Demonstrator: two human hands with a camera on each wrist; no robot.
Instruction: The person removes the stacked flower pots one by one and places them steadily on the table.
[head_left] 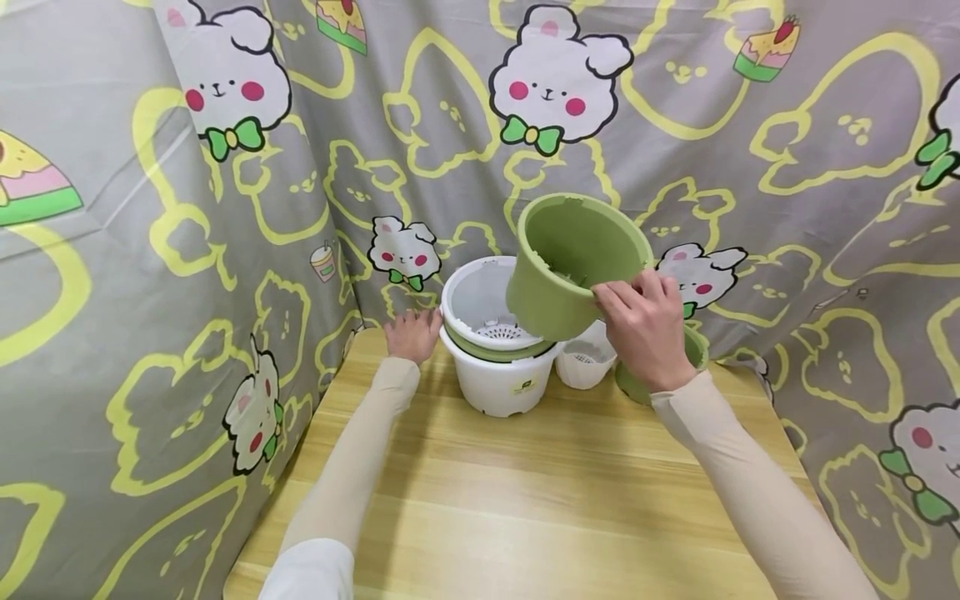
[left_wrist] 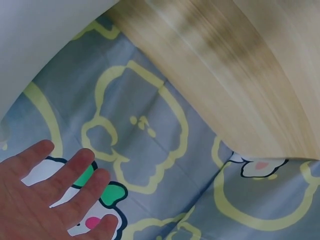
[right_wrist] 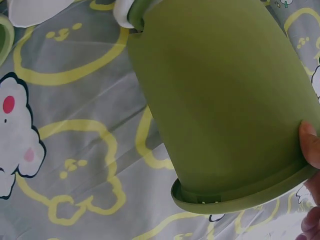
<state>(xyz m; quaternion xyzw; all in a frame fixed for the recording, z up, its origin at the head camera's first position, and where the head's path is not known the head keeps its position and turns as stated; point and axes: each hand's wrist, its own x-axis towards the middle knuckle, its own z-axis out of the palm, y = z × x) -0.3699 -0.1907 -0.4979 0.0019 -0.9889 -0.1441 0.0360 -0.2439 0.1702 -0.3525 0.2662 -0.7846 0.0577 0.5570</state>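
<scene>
My right hand point(head_left: 643, 325) pinches the rim of a green flowerpot point(head_left: 543, 300), thumb on the outer wall. The pot hangs tilted, mouth toward me, over the right side of a stack of pots. At the top of that stack is a white pot point(head_left: 472, 296) with a slotted bottom. Below it shows a green pot's rim point(head_left: 480, 350), inside a larger white pot point(head_left: 491, 387) with a small label. My left hand point(head_left: 414, 336) is beside the stack's left rim, fingertips right at its edge. Its fingers point(left_wrist: 80, 170) look straight and spread in the left wrist view.
A small white pot point(head_left: 579, 371) stands right of the stack, and a small green pot point(head_left: 633, 385) stands beyond it, partly behind my right hand. The wooden table point(head_left: 487, 508) meets a patterned grey curtain point(head_left: 450, 200) at the back and sides.
</scene>
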